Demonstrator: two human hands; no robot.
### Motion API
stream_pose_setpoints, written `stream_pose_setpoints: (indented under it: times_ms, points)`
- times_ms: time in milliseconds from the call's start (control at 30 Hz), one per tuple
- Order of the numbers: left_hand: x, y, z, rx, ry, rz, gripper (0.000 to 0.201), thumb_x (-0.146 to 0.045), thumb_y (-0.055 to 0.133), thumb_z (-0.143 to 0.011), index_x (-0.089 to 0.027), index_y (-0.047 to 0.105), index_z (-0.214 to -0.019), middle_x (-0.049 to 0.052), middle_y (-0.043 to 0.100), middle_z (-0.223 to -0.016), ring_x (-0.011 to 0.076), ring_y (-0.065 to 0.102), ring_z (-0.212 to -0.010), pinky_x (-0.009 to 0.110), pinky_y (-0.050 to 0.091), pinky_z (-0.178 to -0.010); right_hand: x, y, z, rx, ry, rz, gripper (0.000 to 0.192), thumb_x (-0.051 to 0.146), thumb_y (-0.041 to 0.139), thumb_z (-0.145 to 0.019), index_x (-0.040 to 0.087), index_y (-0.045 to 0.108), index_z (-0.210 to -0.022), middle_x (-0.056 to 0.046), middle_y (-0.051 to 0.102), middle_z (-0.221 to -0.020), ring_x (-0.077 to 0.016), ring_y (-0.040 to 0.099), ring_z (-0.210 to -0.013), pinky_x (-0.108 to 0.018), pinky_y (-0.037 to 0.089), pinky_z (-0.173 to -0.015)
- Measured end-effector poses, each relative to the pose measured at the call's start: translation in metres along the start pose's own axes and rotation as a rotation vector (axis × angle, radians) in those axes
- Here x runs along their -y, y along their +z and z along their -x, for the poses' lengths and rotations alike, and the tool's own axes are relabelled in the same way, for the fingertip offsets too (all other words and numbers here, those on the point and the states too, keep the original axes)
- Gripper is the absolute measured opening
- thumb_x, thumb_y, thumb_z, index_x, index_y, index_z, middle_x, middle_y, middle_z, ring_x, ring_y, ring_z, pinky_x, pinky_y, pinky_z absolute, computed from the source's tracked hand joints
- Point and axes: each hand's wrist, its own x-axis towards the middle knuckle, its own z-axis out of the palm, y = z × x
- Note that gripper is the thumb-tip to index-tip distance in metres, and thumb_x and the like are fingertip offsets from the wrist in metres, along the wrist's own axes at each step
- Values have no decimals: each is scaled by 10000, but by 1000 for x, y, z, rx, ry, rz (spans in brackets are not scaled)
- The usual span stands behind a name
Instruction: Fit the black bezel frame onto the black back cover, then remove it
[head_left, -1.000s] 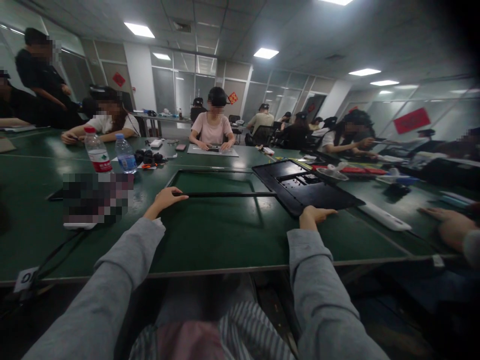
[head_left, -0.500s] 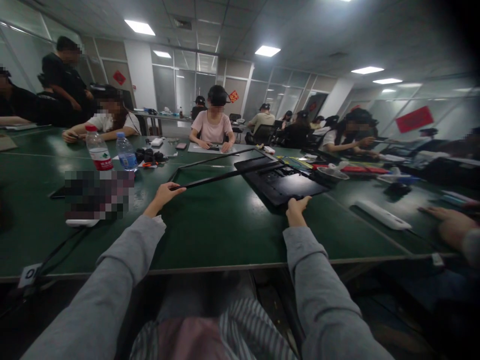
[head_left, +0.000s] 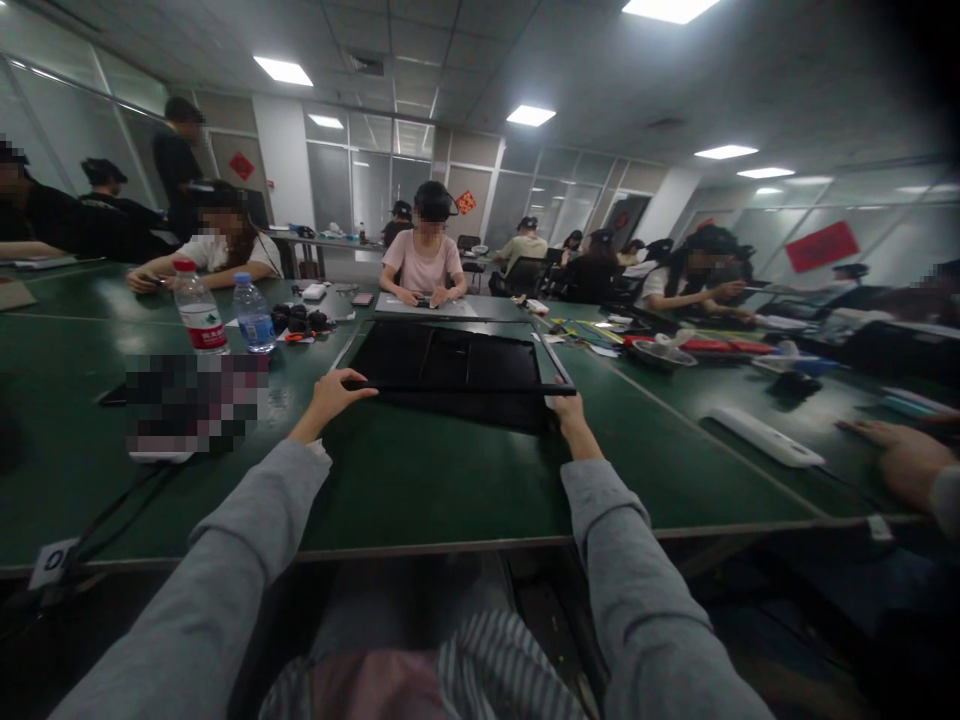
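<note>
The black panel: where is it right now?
In the head view, the black panel sits mid-table inside the thin frame, between the left hand and right hand, right of two water bottles.

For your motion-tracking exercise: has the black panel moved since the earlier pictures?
Yes. The black panel has slid left from beside the thin frame to within it, moving toward the water bottles.

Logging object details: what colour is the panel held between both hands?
Black panel, clearest in the head view, over the green table.
</note>
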Motion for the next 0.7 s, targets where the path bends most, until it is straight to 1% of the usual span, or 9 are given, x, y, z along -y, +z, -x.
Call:
stream_pose_setpoints:
  times_ms: [67,133,200,233,300,367,467,567,700]
  points:
    - [-1,1,0,4,11,-61,435,-587,874,-728,-242,797,-982,88,790,-1127,305,695,-1116,425,509,-1008,2,-4,-6,-23,75,-116,518,637,581,-917,163,689,-1099,-109,734,-902,-251,716,-923,-415,606,-903]
    - [-1,2,1,0,31,-108,431,-590,874,-736,-253,795,-993,76,785,-1120,304,682,-1129,437,494,-1022,4,-6,-9,105,141,-274,512,695,607,-887,207,669,-1031,-81,725,-890,-216,713,-855,-359,623,-831]
    - [-1,2,2,-8,63,-141,424,-589,873,-745,-259,794,-1000,67,780,-1109,300,673,-1136,446,479,-1035,3,-6,-9,229,120,-297,446,631,745,-805,229,667,-981,-55,728,-896,-192,700,-817,-325,622,-800]
    - [0,2,3,-12,74,-155,418,-585,874,-748,-260,794,-999,64,778,-1103,298,670,-1137,449,472,-1040,1,-4,-8,254,80,-260,418,558,805,-760,231,677,-985,-42,734,-907,-190,696,-828,-329,619,-826]
    - [0,2,4,-9,84,-176,402,-571,878,-754,-261,795,-997,63,774,-1098,298,665,-1145,451,463,-1046,-3,0,-6,237,-29,-126,407,434,825,-728,222,703,-1052,-33,747,-934,-210,700,-901,-394,600,-942]
    - [0,3,5,12,83,-190,382,-552,881,-761,-262,794,-993,62,774,-1099,302,660,-1158,451,459,-1046,-8,6,-4,171,-129,19,442,388,756,-774,202,712,-1173,-67,765,-1019,-260,703,-1047,-493,537,-1075]
    - [0,6,7,43,99,-201,350,-521,868,-790,-265,792,-1017,60,778,-1132,308,655,-1183,449,455,-1043,-12,13,-2,63,-195,184,552,368,627,-860,156,664,-1368,-165,722,-1300,-330,633,-1299,-565,426,-1196]
    - [2,9,6,62,120,-210,328,-493,839,-828,-275,793,-1068,56,775,-1183,307,650,-1205,451,447,-1053,-15,17,2,27,-198,292,643,350,555,-900,120,576,-1500,-209,613,-1489,-353,548,-1424,-576,382,-1235]
    - [8,12,5,108,126,-233,303,-478,817,-851,-286,799,-1084,51,777,-1207,302,644,-1219,452,435,-1070,-19,19,5,30,-198,358,660,308,509,-912,111,541,-1541,-209,619,-1487,-352,543,-1434,-573,393,-1229]
